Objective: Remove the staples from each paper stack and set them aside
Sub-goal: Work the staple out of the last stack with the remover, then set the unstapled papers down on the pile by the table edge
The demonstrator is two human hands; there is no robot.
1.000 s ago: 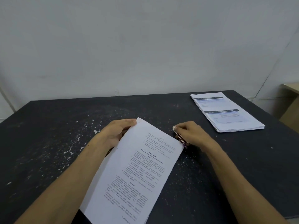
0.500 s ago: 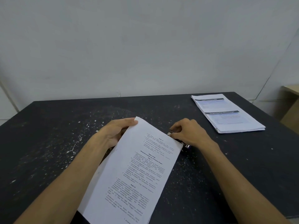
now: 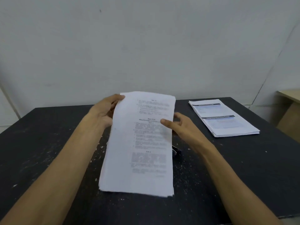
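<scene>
A white stack of printed pages (image 3: 141,143) is lifted off the black table (image 3: 48,143) and stands nearly upright in front of me, slightly blurred. My left hand (image 3: 105,111) grips its top left corner. My right hand (image 3: 181,125) holds the right edge, thumb on the front page and fingers behind. A small dark tool, apparently the staple remover (image 3: 176,151), lies on the table just right of the stack, partly hidden by it. No staple can be made out.
A second pile of printed sheets with blue headers (image 3: 224,117) lies at the table's far right. Light wooden furniture (image 3: 290,111) stands beyond the right edge. A white wall rises right behind the table. White flecks dot the tabletop.
My right hand has let go of the tool, which now lies on the table, and has taken the stack's right edge. Both hands have lifted and straightened the stack from flat to upright.
</scene>
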